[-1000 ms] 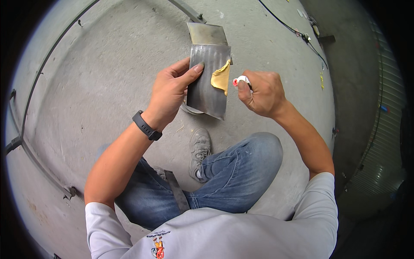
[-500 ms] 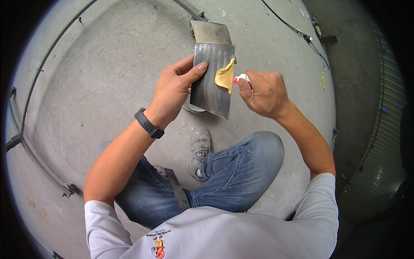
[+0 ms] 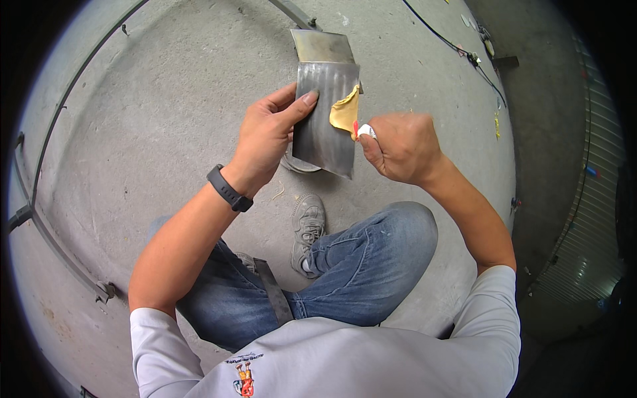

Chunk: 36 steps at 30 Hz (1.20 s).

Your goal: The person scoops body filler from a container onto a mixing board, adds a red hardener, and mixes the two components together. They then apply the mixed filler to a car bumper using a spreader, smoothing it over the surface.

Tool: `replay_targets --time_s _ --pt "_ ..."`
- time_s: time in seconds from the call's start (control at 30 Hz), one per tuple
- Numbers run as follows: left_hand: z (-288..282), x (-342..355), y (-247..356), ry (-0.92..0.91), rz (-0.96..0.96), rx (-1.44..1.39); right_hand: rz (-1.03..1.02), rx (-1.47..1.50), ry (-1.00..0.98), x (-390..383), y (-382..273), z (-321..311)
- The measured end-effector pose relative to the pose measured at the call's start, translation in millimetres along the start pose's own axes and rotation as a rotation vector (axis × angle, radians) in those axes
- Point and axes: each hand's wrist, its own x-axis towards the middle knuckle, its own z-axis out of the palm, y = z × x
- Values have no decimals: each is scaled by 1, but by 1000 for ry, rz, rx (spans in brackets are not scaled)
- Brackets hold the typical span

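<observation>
My left hand [image 3: 264, 129] grips the left edge of a grey metal plate [image 3: 323, 142], thumb on top and fingers underneath. A smooth mound of yellow putty [image 3: 344, 115] lies along the plate's right edge. My right hand [image 3: 403, 147] is closed round a small white tube [image 3: 367, 132], mostly hidden in the fist. Red paste [image 3: 356, 127] shows between the tube's mouth and the putty's lower right edge. Beyond the plate is a paler metal piece [image 3: 324, 48]; how the two join, I cannot tell. Across my lap lies a flat dark metal strip [image 3: 273, 292].
Concrete floor [image 3: 179, 106] spreads around me. Grey metal bars [image 3: 63, 249] curve along the left, and another bar [image 3: 292, 12] reaches in behind the plate. A black cable [image 3: 441, 36] runs at the far right. My shoe [image 3: 308, 222] is below the plate.
My right hand has moved slightly left, bringing the tube's mouth to the putty's edge, where red now shows against it. The plate in my left hand has risen a little.
</observation>
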Motion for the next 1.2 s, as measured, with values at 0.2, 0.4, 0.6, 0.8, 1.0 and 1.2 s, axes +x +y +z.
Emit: replay_targets --time_s 0.2,0.4,0.6,0.8,1.0,1.2 --pt "-10 8 16 56 60 8 155 203 -57 -33 23 46" --pt "-11 4 20 18 5 -98 151 173 -417 -52 9 181" --pt "-11 -6 22 -148 -18 9 704 797 3 -25 42 130" --pt "30 -27 23 -123 -111 101 794 1844 102 12 59 19" --pt "122 -85 68 180 -221 313 1149 1714 356 -44 24 -94" --pt "262 -136 186 -36 -206 515 1072 959 173 -73 -24 -251"
